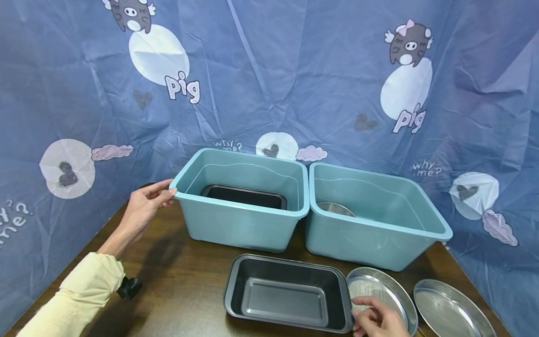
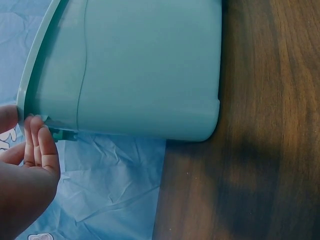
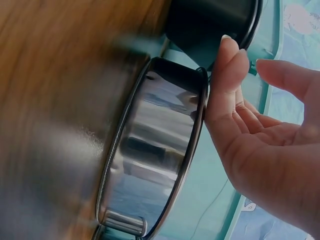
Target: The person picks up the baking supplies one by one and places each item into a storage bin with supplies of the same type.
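My left hand pinches the left corner of a light-blue plastic bin. In the left wrist view, its thumb lies on the outer side of the rim and its fingers curl beneath. A dark metal loaf pan is in front of that bin. Beside the pan's right end is my right hand, fingers loosely bent and fingertips right at the rim. The right wrist view shows a gap between thumb and fingers. Below this hand sits a round silver cake pan, partly covered by it in the head view.
A second light-blue bin stands beside the first, with a round metal piece inside. The left bin holds a dark pan. Another round silver pan lies at the right edge of the wooden table. A blue printed cloth hangs behind.
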`<state>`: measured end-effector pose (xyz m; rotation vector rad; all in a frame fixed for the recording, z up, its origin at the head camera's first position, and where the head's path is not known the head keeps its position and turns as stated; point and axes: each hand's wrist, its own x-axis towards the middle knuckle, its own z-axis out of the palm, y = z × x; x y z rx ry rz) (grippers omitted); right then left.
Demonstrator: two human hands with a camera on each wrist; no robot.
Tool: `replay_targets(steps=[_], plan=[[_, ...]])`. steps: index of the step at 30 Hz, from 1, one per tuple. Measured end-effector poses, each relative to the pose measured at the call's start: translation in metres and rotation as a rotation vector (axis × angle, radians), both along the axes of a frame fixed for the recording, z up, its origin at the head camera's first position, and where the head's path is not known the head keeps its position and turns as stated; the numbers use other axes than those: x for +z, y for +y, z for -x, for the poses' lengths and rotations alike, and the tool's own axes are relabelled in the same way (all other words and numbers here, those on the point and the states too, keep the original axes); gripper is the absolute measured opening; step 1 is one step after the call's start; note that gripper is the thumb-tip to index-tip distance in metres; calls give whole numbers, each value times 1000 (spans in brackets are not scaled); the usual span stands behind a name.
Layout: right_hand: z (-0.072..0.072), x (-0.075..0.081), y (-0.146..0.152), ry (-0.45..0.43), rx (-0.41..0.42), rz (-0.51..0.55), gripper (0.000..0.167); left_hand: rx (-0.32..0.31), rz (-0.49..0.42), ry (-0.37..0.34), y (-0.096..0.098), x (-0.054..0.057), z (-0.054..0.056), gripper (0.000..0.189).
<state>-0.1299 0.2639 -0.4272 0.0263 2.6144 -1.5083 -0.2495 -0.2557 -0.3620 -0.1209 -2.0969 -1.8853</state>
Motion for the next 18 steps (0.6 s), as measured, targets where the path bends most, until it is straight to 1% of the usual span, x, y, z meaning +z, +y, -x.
replay_targets(steps=[5,12,15,18], plan=[[1,-3,-5,-50,-37,-23,34,-1,7,-3,0,-1,1,51],[2,-6,-5,-51,8,-37,42,-2,-7,7,1,-1,0,50],[2,-6,-7,-74,-9,-48,45,-1,-10,9,2,-1,0,50],[3,-5,-9,-97,-17,-34,47,0,-13,11,2,-1,0,50]])
